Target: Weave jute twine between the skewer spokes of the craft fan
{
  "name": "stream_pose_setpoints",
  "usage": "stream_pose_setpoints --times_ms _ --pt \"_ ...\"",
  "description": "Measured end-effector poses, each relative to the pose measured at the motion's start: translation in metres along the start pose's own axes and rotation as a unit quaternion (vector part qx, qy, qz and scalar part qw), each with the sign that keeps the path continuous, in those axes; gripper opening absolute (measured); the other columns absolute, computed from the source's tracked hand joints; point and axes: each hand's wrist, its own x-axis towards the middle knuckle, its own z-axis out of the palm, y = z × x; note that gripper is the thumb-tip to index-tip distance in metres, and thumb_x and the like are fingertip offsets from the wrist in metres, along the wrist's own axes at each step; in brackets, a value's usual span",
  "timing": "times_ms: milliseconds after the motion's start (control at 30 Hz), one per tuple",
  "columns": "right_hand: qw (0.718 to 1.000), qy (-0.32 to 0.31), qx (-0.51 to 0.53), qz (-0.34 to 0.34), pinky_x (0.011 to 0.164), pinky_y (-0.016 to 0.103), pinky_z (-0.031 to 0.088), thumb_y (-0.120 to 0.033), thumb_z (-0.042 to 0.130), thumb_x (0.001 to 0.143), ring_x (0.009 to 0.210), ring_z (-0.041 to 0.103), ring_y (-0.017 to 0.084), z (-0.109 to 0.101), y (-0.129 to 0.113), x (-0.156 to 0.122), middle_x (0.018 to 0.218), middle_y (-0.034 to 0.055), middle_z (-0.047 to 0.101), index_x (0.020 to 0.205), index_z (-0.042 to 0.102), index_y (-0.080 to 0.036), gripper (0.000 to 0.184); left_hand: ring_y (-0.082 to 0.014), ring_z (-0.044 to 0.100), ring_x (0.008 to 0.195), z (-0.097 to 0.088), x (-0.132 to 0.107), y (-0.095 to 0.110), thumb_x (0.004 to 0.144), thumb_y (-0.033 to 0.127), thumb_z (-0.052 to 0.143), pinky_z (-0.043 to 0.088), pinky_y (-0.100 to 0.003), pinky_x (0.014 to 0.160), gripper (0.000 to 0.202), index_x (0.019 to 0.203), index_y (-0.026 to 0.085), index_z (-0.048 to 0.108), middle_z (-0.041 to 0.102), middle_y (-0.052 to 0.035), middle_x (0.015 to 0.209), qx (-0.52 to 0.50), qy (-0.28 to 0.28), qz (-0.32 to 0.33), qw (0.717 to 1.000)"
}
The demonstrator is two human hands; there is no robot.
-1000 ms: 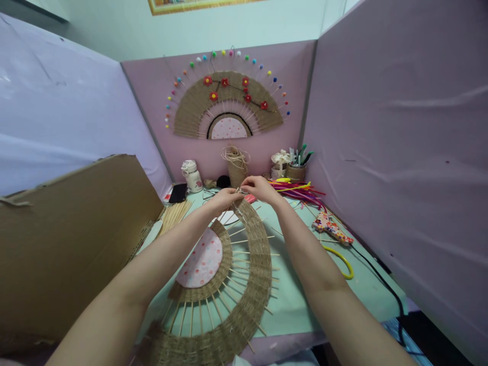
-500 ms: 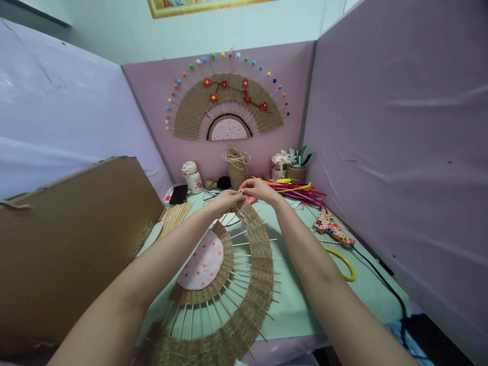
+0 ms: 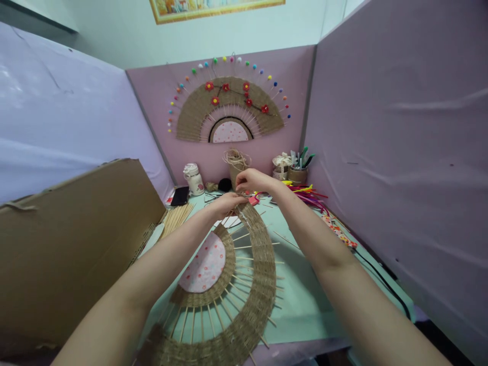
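A half-round woven fan of brown twine on thin wooden sticks lies across the table, its woven band curving toward me. At its inner side is a half circle of pink dotted fabric. My left hand is closed on the far end of the woven band. Just above it, my right hand is raised with its fingertips pinched together. Whatever is in that pinch is too small to make out.
Behind my hands stand a twine roll, a white bottle and a pen holder. Wooden sticks and a black phone lie left. A patterned glue gun is partly behind my right arm. Cardboard stands left.
My right hand has lifted up and away from the band's end, and its forearm has swung right over the glue gun and yellow ring. My left hand keeps its hold there.
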Motion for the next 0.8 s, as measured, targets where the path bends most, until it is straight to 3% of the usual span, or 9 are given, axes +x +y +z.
stream_pose_setpoints --times_ms 200,433,533,800 --pt "1.0 0.028 -0.004 0.014 0.057 0.022 0.034 -0.017 0.061 0.071 0.059 0.051 0.01 0.003 -0.017 -0.026 0.061 -0.0011 0.062 0.069 0.068 -0.015 0.007 -0.0077 0.056 0.056 -0.002 -0.001 -0.005 0.068 0.018 0.071 0.041 -0.02 0.053 0.025 0.09 0.019 0.061 0.062 0.0039 0.07 -0.024 0.017 0.035 0.999" --pt "0.995 0.019 0.085 0.039 0.057 0.023 0.034 -0.033 0.06 0.071 0.059 0.046 0.01 0.008 0.007 -0.04 0.064 -0.001 0.058 0.074 0.066 -0.013 0.021 -0.0081 0.056 0.055 -0.004 -0.002 -0.008 0.065 0.019 0.075 0.044 -0.022 0.057 0.025 0.082 0.017 0.056 0.059 0.0031 0.066 -0.044 0.028 0.063 0.997" --pt "0.994 0.017 0.103 0.038 0.057 0.023 0.034 -0.036 0.06 0.071 0.058 0.044 0.01 0.009 0.01 -0.042 0.063 -0.0015 0.056 0.074 0.066 -0.013 0.024 -0.0075 0.053 0.051 -0.003 -0.003 -0.005 0.07 0.022 0.068 0.041 -0.02 0.051 0.013 0.077 0.016 0.058 0.056 0.0031 0.062 -0.055 0.038 0.06 0.996" --pt "0.993 0.041 0.101 0.034 0.057 0.023 0.035 -0.032 0.058 0.072 0.058 0.045 0.01 0.008 0.007 -0.042 0.064 -0.0014 0.057 0.074 0.065 -0.013 0.02 -0.0082 0.046 0.046 -0.007 0.011 -0.008 0.075 0.025 0.062 0.036 -0.021 0.048 0.015 0.065 0.016 0.054 0.05 0.0035 0.053 -0.072 0.058 0.091 0.992"
